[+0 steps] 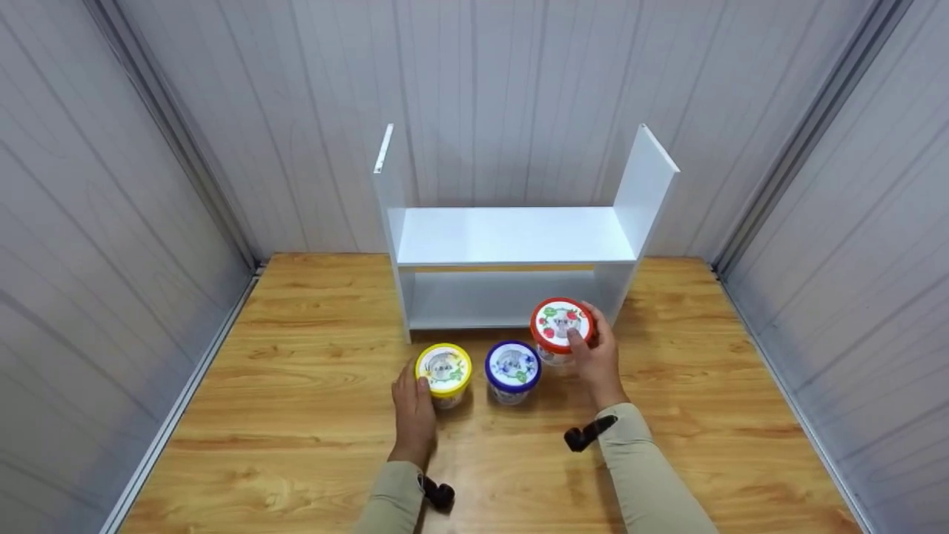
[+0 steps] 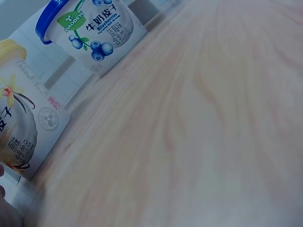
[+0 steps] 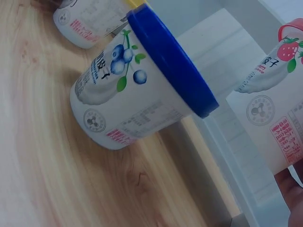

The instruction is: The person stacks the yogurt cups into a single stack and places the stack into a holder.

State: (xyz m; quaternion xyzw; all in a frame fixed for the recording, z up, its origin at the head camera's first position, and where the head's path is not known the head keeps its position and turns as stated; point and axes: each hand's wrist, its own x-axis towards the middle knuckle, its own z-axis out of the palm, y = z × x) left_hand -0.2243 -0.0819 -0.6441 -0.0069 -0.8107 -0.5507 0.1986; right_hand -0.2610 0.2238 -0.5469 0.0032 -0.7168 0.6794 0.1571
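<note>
My right hand (image 1: pixel 599 363) holds a tub with a red lid (image 1: pixel 561 325) and strawberry print, thumb over the lid and fingers around its far right side. In the right wrist view this strawberry tub (image 3: pixel 270 94) appears raised off the table and tilted. A blue-lidded blueberry tub (image 1: pixel 513 371) stands upright between the hands, untouched. On the left, my left hand (image 1: pixel 414 415) grips the side of a yellow-lidded tub (image 1: pixel 443 371) standing on the table. Only fingertips (image 2: pixel 2 189) of that hand show in the left wrist view, beside the yellow-lidded tub's base.
A white two-level shelf unit (image 1: pixel 515 233) with tall side panels stands behind the tubs, close to the back wall (image 1: pixel 511 96). The wooden table (image 1: pixel 311 386) extends to both sides, bounded by panelled walls. A black wrist camera (image 1: pixel 589 434) sits on the right sleeve, another (image 1: pixel 437 493) on the left.
</note>
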